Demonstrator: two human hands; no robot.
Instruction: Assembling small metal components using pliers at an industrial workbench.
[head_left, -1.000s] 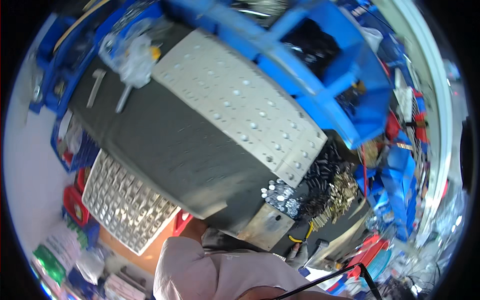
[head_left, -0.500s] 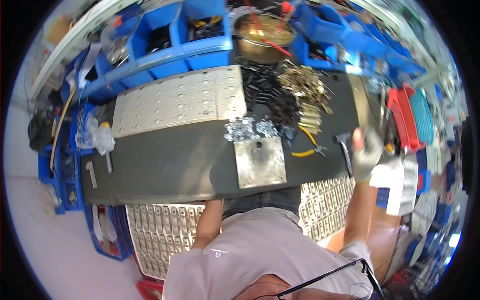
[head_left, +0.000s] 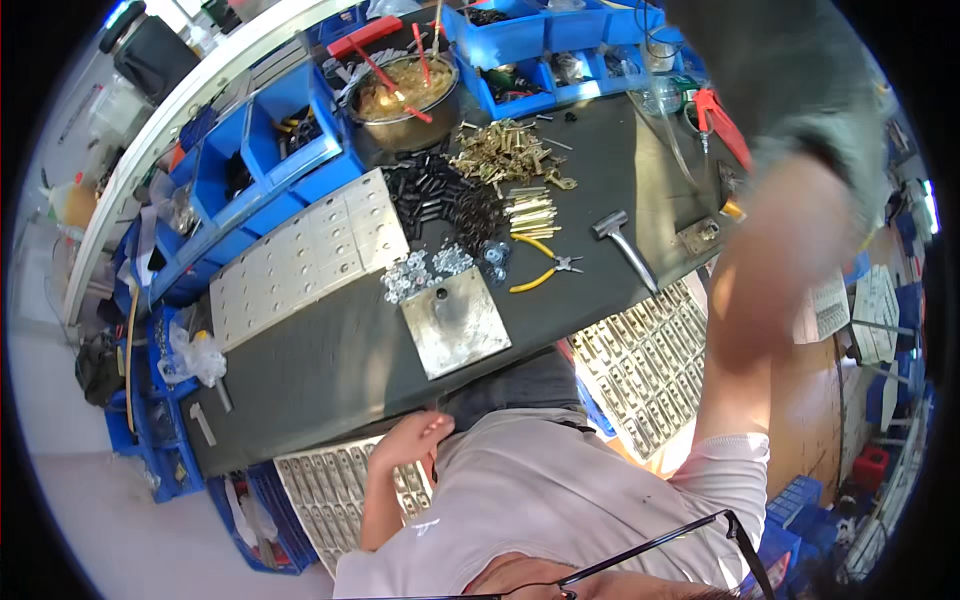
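My right hand [head_left: 800, 60], in a greyish glove, is raised close to the camera at the upper right, large and blurred. Its fingers cannot be made out, nor whether it holds anything. Below the bench's front edge, by my lap, my left hand [head_left: 420, 436] is bare, its fingers loosely curled together with nothing seen in them. Nearest to it on the bench lies a square metal plate [head_left: 455, 325] with a dark round spot. Small shiny washers [head_left: 410, 277] are heaped behind the plate. Yellow-handled pliers [head_left: 535, 265] and a hammer [head_left: 625, 250] lie to its right.
Black parts [head_left: 425, 195] and brassy metal pieces [head_left: 505, 152] are piled farther back, near a metal bowl [head_left: 405, 125] with red-handled brushes. A perforated pale plate [head_left: 310, 255] lies left. Blue bins [head_left: 290, 145] line the back; trays of metal parts [head_left: 640, 370] sit below the front edge.
My right hand has risen from beside the hammer toward the camera. My left hand has come into sight below the bench edge. The whole view has turned and shifted.
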